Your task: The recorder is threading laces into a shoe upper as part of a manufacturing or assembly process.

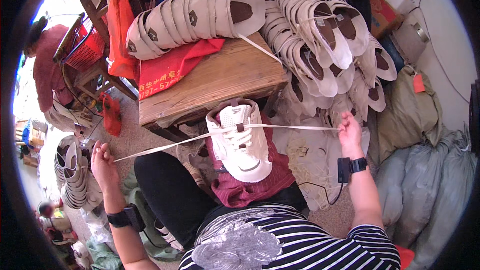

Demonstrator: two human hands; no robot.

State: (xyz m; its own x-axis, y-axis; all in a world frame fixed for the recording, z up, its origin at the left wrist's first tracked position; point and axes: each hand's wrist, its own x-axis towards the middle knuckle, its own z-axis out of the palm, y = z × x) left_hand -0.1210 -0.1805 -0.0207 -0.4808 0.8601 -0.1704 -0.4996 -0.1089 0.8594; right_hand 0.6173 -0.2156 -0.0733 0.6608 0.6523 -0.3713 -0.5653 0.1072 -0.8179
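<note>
On the maroon cloth [235, 194] over my lap rests a cream shoe upper [242, 145], its toe toward me. A flat white shoelace [295, 128] runs through its eyelets and stretches out taut to both sides. At the far left, my left hand [104, 162] is closed on one end of the lace. My right hand [348, 131], out to the right and a little higher, pinches the other end. The lace crosses the tongue, and lower rows of lacing show toward the toe.
Ahead stands a wooden bench [215, 77] bearing a row of nested shoe uppers [195, 17] and a red cloth bag [175, 67]. More stacked uppers [320, 35] rise at the right, near filled sacks [425, 180]. Another person [52, 65] sits at the left beside a red basket [87, 47].
</note>
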